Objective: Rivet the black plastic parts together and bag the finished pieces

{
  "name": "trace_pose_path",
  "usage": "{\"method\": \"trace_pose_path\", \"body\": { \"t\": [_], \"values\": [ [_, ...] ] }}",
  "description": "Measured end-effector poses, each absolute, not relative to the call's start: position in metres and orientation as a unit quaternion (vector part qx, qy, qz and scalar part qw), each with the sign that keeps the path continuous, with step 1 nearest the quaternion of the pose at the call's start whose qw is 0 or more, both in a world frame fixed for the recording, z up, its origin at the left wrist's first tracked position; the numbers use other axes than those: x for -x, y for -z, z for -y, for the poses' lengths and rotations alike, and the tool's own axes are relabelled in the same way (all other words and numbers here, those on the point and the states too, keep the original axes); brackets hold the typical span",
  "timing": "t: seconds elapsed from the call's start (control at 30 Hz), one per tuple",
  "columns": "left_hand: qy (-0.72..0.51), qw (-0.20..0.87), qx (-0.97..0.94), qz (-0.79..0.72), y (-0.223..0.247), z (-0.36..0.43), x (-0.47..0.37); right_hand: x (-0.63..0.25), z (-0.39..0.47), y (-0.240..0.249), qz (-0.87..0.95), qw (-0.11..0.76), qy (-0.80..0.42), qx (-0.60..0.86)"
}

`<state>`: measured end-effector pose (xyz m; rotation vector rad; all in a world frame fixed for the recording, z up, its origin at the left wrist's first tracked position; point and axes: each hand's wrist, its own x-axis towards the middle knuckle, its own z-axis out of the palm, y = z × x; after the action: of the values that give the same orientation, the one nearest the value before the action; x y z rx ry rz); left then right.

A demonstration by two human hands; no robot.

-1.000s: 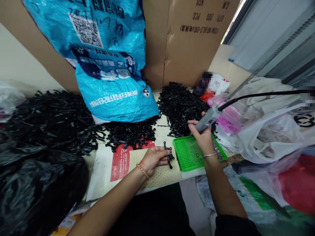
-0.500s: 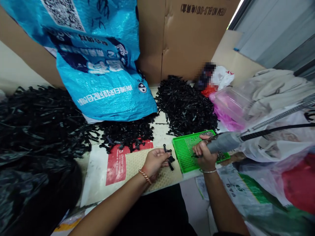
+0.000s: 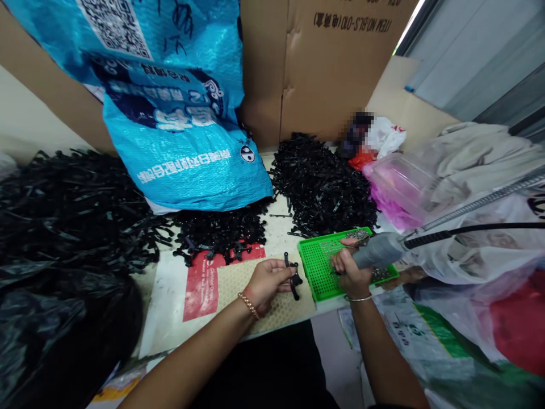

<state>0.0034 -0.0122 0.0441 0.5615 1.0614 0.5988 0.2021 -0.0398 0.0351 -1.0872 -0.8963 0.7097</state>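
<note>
Black part [image 3: 295, 279] still pinched by left hand [image 3: 266, 284]; right hand [image 3: 353, 271], fingers clenched at grey tool [image 3: 380, 250], has lowered over green tray [image 3: 317, 272].

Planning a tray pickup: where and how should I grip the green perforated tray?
Both hands, probably: opposite left and right rims of the green perforated tray, fingers under. It's shallow and open, with small metal pieces toward the right, so lift level. Come from the left first; the right hand and gray corded power tool obstruct the right side.
</note>
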Motion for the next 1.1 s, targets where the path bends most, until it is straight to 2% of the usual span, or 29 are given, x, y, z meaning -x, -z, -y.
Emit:
{"method": "trace_pose_path", "body": {
  "t": [0.43, 0.77, 0.93, 1.1],
  "values": [
    [-0.260, 0.792, -0.258, -0.488, -0.047, 0.010, -0.003, -0.200, 0.042, -0.032, 0.424, 0.685, -0.307, 0.507],
    [-0.245, 0.796, -0.282, -0.477, -0.042, 0.009, -0.001, -0.166, 0.031, -0.099, 0.333, 0.788, -0.363, 0.370],
    [-0.250, 0.795, -0.280, -0.477, -0.044, 0.009, -0.001, -0.130, 0.018, -0.094, 0.347, 0.759, -0.422, 0.354],
    [-0.252, 0.796, -0.276, -0.477, -0.046, 0.008, -0.001, -0.116, 0.013, -0.086, 0.351, 0.748, -0.426, 0.368]
  ]
}}
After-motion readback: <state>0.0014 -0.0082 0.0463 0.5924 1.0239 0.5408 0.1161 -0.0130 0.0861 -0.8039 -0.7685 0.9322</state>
